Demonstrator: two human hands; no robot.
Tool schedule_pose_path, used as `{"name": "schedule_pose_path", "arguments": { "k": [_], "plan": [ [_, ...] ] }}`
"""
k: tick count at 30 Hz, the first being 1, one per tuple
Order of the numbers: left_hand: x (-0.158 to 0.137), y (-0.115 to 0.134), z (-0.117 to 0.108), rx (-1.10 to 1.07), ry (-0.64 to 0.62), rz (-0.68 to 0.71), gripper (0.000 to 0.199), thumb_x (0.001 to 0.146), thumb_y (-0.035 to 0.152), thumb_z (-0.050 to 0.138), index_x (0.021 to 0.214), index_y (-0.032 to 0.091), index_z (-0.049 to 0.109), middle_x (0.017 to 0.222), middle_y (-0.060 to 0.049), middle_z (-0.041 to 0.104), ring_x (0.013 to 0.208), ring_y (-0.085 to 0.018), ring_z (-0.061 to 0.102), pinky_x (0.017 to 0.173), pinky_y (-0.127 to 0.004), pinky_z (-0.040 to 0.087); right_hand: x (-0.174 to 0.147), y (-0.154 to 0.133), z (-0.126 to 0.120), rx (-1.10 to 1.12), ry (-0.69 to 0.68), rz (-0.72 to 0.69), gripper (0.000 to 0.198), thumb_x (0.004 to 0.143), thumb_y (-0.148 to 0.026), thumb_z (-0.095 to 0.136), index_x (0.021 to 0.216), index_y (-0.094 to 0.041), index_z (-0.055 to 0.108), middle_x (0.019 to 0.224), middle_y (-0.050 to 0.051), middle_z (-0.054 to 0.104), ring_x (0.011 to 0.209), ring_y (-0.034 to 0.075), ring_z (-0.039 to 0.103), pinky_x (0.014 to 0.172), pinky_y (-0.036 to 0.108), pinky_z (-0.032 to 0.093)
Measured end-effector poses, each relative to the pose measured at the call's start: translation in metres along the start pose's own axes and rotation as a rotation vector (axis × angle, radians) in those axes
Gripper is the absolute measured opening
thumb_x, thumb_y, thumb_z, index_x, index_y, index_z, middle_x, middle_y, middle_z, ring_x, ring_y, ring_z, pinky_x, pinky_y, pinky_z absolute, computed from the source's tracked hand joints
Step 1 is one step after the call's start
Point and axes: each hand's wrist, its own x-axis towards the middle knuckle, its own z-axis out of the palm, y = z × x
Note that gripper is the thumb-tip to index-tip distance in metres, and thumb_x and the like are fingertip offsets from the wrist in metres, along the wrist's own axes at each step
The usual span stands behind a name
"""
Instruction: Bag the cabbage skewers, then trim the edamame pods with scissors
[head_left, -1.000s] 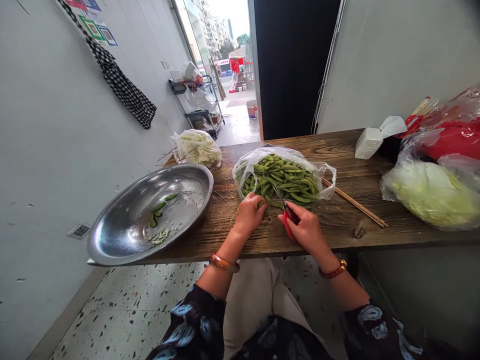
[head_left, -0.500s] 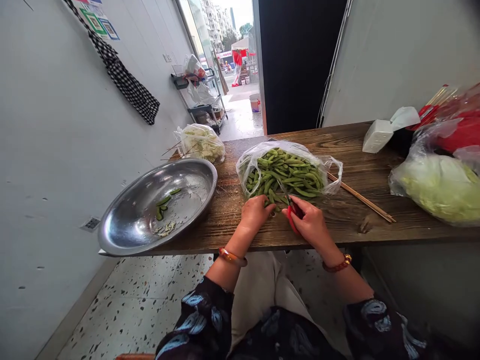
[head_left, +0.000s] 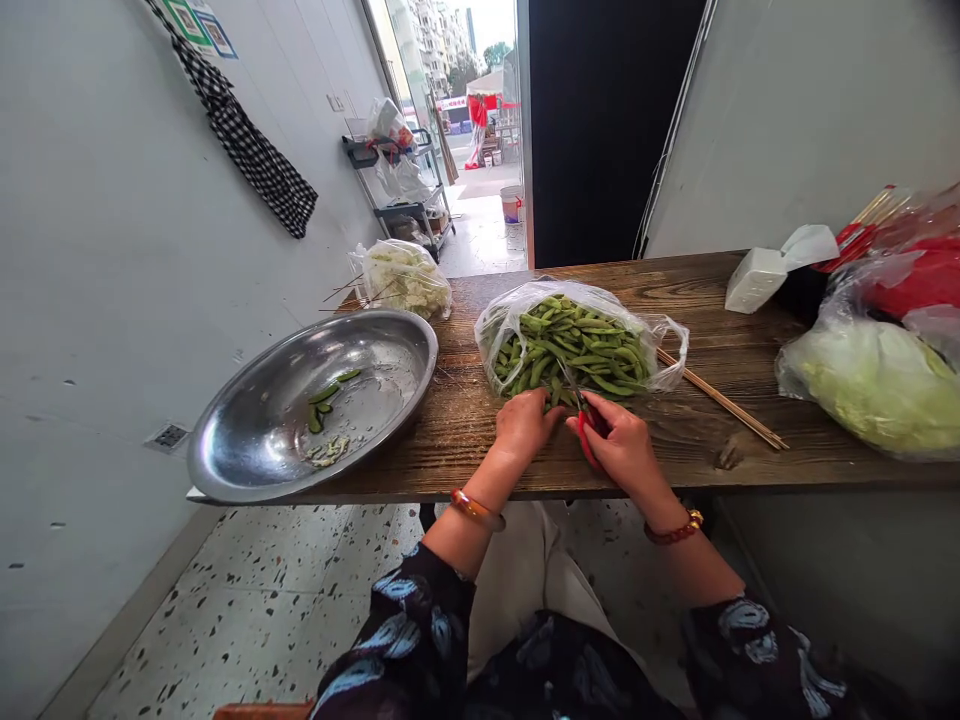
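Note:
My right hand (head_left: pixel 616 440) is closed around the red handles of a pair of scissors (head_left: pixel 582 412). Their blades point up and left toward the pods. Close beside them, my left hand (head_left: pixel 523 428) pinches a green edamame pod at the front of the pile, mostly hidden by the fingers. The heap of edamame pods (head_left: pixel 581 338) lies in an opened clear plastic bag (head_left: pixel 491 328) on the wooden table. To the left, a large steel basin (head_left: pixel 247 410) holds several pods (head_left: pixel 324 393) and some small pale trimmings (head_left: pixel 330 452).
Thin wooden skewers (head_left: pixel 724 400) lie right of the pods. A bag of cauliflower (head_left: pixel 409 278) sits behind the basin. Farther right are a tissue pack (head_left: pixel 756 280) and a bagged pale green vegetable (head_left: pixel 881 380). The basin reaches the table's left front edge, beside the wall.
My left hand has shifted slightly right, nearer the scissors. My right hand keeps its grip in almost the same place. The view has turned a little.

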Motion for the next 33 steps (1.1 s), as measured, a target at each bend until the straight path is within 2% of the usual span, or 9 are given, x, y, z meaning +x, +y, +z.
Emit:
{"name": "schedule_pose_path", "arguments": {
  "k": [3,8,10,12,15,20,25,33],
  "plan": [
    [0.000,-0.002,0.002,-0.045,0.006,-0.016,0.016,0.080,0.033,0.065,0.090,0.021,0.069,0.089,-0.009,0.070,0.085,-0.025,0.064,0.072,-0.032,0.045,0.000,-0.001,0.000,-0.001,0.003,0.003,0.045,0.084,-0.044,0.061,0.122,-0.019,0.064,0.113,0.011,0.071,0.100,0.026,0.067,0.089,0.042,0.053],
    [-0.002,-0.022,-0.001,-0.526,0.155,0.051,0.007,0.074,0.020,0.067,0.079,0.017,0.063,0.080,-0.001,0.064,0.080,-0.015,0.058,0.076,-0.026,0.043,-0.001,-0.002,-0.001,-0.005,-0.022,0.024,0.047,0.083,-0.045,0.063,0.121,-0.018,0.064,0.109,0.011,0.071,0.094,0.025,0.068,0.085,0.040,0.054],
    [-0.005,-0.028,-0.004,-0.754,0.171,0.047,0.009,0.074,0.023,0.066,0.077,0.016,0.061,0.073,0.002,0.058,0.069,-0.011,0.053,0.068,-0.022,0.042,-0.001,-0.002,-0.001,-0.006,-0.043,0.012,0.048,0.082,-0.045,0.063,0.121,-0.017,0.064,0.107,0.011,0.071,0.092,0.025,0.067,0.083,0.039,0.054],
    [-0.009,-0.029,-0.006,-0.962,0.130,0.004,0.017,0.074,0.030,0.067,0.079,0.016,0.059,0.069,0.005,0.053,0.057,-0.007,0.046,0.056,-0.020,0.039,-0.001,-0.003,-0.001,-0.009,-0.066,0.001,0.048,0.083,-0.045,0.063,0.121,-0.016,0.064,0.103,0.011,0.071,0.086,0.023,0.067,0.080,0.038,0.054],
    [-0.012,-0.027,-0.008,-1.153,0.075,-0.060,0.029,0.071,0.037,0.071,0.086,0.016,0.059,0.068,0.005,0.053,0.046,-0.004,0.040,0.045,-0.019,0.032,0.000,-0.004,-0.001,-0.023,-0.111,-0.024,0.045,0.083,-0.044,0.062,0.120,-0.017,0.064,0.097,0.009,0.070,0.078,0.020,0.065,0.075,0.035,0.054],
    [-0.015,-0.024,-0.008,-1.256,0.074,-0.095,0.036,0.070,0.042,0.073,0.091,0.015,0.063,0.061,0.005,0.053,0.043,-0.003,0.041,0.043,-0.018,0.029,0.002,-0.005,0.000,-0.059,-0.163,-0.071,0.045,0.084,-0.043,0.061,0.121,-0.017,0.063,0.085,0.006,0.066,0.072,0.019,0.061,0.070,0.033,0.052],
    [-0.016,-0.025,-0.007,-1.306,0.093,-0.099,0.037,0.070,0.044,0.073,0.093,0.015,0.064,0.064,0.004,0.056,0.046,-0.004,0.041,0.044,-0.018,0.031,0.002,-0.004,0.000,-0.071,-0.178,-0.073,0.044,0.084,-0.044,0.061,0.121,-0.020,0.063,0.087,0.006,0.066,0.072,0.019,0.061,0.068,0.033,0.052],
    [-0.018,-0.021,-0.008,-1.100,-0.032,0.105,0.023,0.077,0.037,0.067,0.083,0.015,0.067,0.067,0.002,0.057,0.054,-0.007,0.042,0.050,-0.019,0.036,0.002,-0.006,-0.001,-0.038,-0.233,-0.096,0.047,0.083,-0.044,0.063,0.122,-0.018,0.062,0.083,0.005,0.064,0.072,0.019,0.060,0.070,0.033,0.051]
  ]
}}
